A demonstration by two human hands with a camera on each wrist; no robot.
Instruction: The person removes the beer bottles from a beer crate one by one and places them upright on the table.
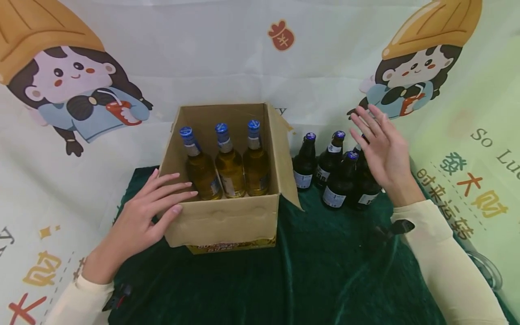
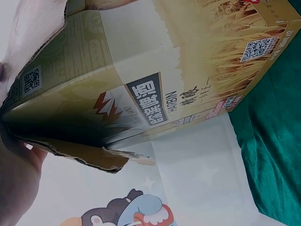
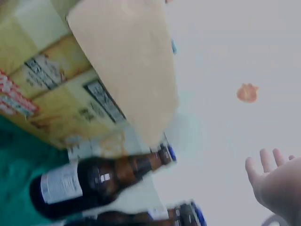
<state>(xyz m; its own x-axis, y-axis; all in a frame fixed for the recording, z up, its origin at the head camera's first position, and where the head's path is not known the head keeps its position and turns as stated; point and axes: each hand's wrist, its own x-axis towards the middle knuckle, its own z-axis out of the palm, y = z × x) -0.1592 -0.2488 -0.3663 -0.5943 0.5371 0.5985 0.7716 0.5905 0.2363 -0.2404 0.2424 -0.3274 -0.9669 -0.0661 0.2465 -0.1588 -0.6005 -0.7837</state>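
Observation:
A cardboard beer box (image 1: 227, 221) stands with its flaps folded outward. Inside it, three amber beer bottles (image 1: 230, 169) with blue caps stand side by side. My left hand (image 1: 146, 212) rests at the box's near left corner, fingers stretched over the rim toward the leftmost bottle. My right hand (image 1: 383, 151) is raised with fingers extended, holding nothing, over a group of several dark brown beer bottles (image 1: 335, 189) with pale labels, right of the box. In the right wrist view one dark bottle (image 3: 103, 181) shows close to the box's side flap (image 3: 127, 61).
A dark green cloth (image 1: 243, 289) covers the table. Behind it hangs a white printed sheet (image 1: 227, 54) with cartoon figures. The box's right flap (image 1: 287, 158) sticks out toward the dark bottles. A looped cable (image 1: 487, 266) lies at the right edge.

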